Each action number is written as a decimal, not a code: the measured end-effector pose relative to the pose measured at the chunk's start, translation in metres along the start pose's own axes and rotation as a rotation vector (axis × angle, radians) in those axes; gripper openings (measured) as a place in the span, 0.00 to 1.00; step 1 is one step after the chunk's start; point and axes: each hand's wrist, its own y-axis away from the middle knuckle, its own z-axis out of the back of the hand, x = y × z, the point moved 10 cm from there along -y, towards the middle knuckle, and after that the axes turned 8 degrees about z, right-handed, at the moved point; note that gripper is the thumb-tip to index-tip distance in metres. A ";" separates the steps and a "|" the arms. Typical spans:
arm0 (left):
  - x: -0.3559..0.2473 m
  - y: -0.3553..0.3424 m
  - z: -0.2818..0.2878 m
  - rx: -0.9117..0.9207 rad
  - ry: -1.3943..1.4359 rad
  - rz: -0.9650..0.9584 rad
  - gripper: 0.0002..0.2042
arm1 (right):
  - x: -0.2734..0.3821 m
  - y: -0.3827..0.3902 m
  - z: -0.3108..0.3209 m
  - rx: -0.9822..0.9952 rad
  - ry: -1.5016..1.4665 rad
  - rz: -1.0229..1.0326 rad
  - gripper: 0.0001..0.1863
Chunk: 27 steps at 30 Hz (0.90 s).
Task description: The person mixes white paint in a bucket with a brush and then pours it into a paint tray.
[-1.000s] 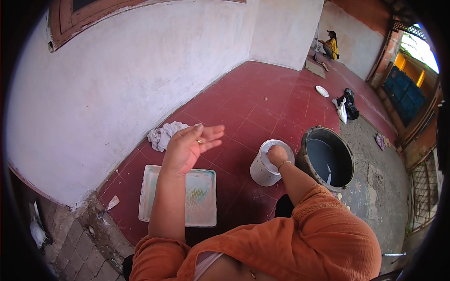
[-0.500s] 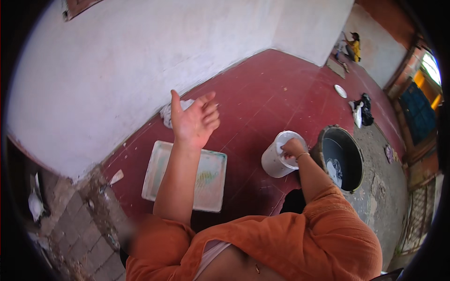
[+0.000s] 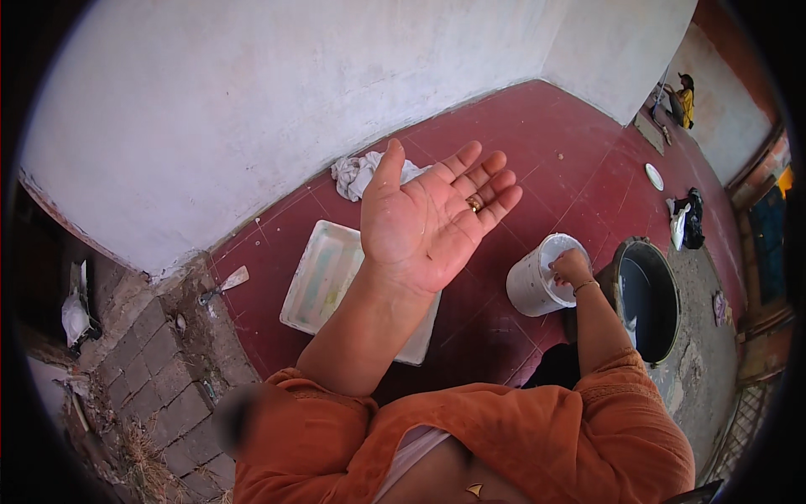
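My left hand (image 3: 435, 214) is raised in front of me, palm up, fingers stretched out, with nothing in it and a ring on one finger. Below it lies a shallow whitish tray (image 3: 312, 294) with pale green stains, partly hidden by my forearm. My right hand (image 3: 573, 269) is over the mouth of a white bucket (image 3: 529, 287). Its fingers are curled together, and whatever they hold is too small or hidden to make out. White material shows inside the bucket.
A large dark tub (image 3: 620, 294) with liquid stands right of the bucket. A crumpled white cloth (image 3: 356, 175) lies by the wall, and a scraper (image 3: 225, 286) near the floor's left edge. Farther off are a white lid (image 3: 654, 176), a black bag (image 3: 693, 220) and a person in yellow (image 3: 688, 107).
My left hand has come closer and moved right, its fingers more spread. My right hand stays at the bucket's mouth. The view has shifted, so the floor things appear farther right.
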 end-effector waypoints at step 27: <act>-0.374 0.191 0.217 -2.050 -1.844 -0.330 0.39 | -0.016 0.000 0.002 0.008 -0.121 -0.025 0.14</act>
